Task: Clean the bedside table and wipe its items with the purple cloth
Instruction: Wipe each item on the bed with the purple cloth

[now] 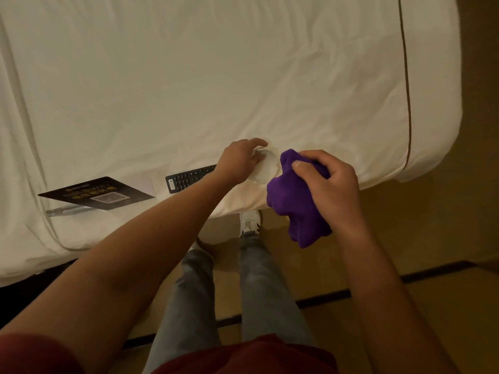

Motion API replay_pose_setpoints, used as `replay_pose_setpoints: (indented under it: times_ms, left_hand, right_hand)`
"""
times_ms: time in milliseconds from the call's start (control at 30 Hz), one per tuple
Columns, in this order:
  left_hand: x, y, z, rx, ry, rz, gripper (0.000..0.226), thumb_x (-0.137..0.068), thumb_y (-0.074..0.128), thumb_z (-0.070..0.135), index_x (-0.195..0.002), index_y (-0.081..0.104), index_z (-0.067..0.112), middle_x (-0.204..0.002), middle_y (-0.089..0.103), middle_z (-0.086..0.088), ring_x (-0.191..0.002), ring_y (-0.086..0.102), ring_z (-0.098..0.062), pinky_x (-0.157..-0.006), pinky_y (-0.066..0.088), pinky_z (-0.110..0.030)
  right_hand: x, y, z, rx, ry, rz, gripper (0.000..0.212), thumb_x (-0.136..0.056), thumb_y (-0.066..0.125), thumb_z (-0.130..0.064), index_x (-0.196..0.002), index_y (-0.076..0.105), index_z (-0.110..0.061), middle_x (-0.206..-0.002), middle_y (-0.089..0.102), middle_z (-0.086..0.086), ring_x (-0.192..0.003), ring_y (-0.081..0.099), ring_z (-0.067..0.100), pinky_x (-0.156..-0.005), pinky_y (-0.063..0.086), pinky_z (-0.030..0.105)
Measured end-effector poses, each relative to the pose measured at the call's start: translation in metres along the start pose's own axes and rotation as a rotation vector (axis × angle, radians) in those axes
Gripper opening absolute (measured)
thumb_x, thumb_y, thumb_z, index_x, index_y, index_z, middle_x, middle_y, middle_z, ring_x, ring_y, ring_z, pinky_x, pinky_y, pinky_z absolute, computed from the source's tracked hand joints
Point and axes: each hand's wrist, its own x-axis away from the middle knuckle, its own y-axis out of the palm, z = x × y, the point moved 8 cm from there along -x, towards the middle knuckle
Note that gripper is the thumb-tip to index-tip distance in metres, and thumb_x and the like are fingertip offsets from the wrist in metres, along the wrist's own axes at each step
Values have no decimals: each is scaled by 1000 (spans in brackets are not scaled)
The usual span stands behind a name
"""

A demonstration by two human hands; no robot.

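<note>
My left hand (239, 160) grips a white cup (266, 168) over the white bed (216, 76). My right hand (330, 182) clutches the bunched purple cloth (294, 201) beside it.

**A hotel bedroom, by the look of it**

I am looking down at a wide bed (243, 76) dressed in plain white linen with a thin dark piping line, stretching beyond both hands (240, 160). Just left of the left hand a TV remote (189, 178) is lying on the sheet, and further left a dark printed card (97, 194) with a QR code is sitting, the kind hotels leave out. Tan flooring (432, 238) is showing below the right hand (332, 182).
</note>
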Motion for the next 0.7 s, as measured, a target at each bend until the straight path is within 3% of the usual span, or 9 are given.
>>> replay_pose_setpoints:
  times_ms: [100,267,400,467,567,633,700]
  left_hand:
    - [-1,4,-2,-56,39,35,42,-97,63,27,-138,57,21,-121,64,-11,-111,58,-30,-86,41,-30]
    - [14,7,8,-161,172,52,60,-96,62,25,-150,42,11,-152,39,-14,-130,45,-36,-107,44,-46]
    - [38,-30,19,-106,131,267,55,-102,52,27,-151,40,6,-154,41,-15,-140,38,-32,-115,35,-44]
    - [60,-65,24,79,87,420,45,-105,47,28,-145,49,7,-146,51,-13,-136,45,-26,-113,38,-40]
    - [102,-114,30,450,56,498,41,-107,39,36,-120,68,12,-112,71,0,-108,64,-11,-95,51,-40]
    - [135,-143,34,590,68,501,41,-105,40,42,-108,69,14,-98,71,8,-96,67,-6,-85,54,-32]
    - [168,-171,31,658,48,531,36,-100,48,48,-108,64,17,-99,68,8,-93,66,-7,-80,54,-25]
  right_hand:
    - [-2,-2,2,7,-1,-9,26,-81,66,-50,-103,72,-40,-101,73,-21,-91,70,2,-64,54,15]
    - [-6,3,-4,18,-17,-26,29,-82,66,-49,-108,72,-36,-103,72,-20,-92,69,2,-65,55,15]
    - [-9,9,-24,-10,-66,-8,24,-86,67,-44,-108,73,-35,-103,72,-19,-93,69,3,-66,54,17]
    - [-9,16,-40,-16,-97,-25,27,-88,69,-43,-113,72,-33,-106,72,-16,-96,70,7,-68,57,21]
    - [-2,40,-75,-11,-176,-114,32,-90,71,-41,-121,69,-32,-114,71,-15,-101,69,7,-71,60,23]
    - [8,63,-106,-19,-244,-160,35,-91,73,-40,-125,67,-33,-118,70,-17,-104,68,5,-71,59,21]
    - [18,86,-136,-57,-292,-165,38,-90,74,-40,-127,65,-32,-121,69,-15,-105,69,5,-73,61,22]
